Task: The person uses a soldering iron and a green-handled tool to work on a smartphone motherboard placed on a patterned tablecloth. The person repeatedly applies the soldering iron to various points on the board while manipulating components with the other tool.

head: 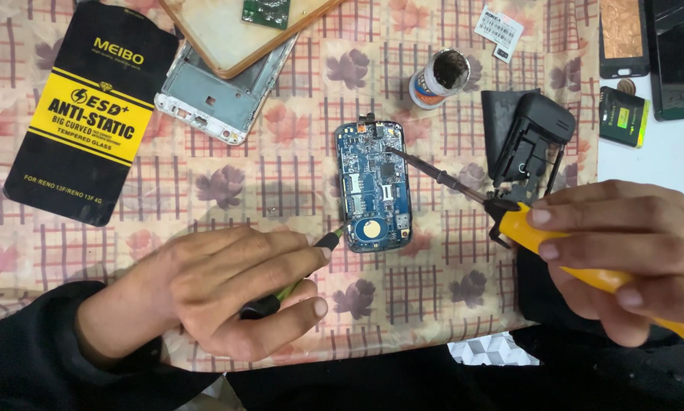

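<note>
Under right hand (623,255), iron handle (578,262) half-hidden

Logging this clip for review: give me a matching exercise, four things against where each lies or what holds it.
1 soldering iron
2 tweezers
3 circuit board
4 small jar

a mid-cloth, under both tool tips
b in the left hand
c above the board, to its right
d in the right hand

Pairs: 1-d, 2-b, 3-a, 4-c

Two bare hands — the left hand (235,293) at lower left, the right hand (623,255) at lower right. A black long sleeve (30,358) covers the left forearm — no rings.
</note>
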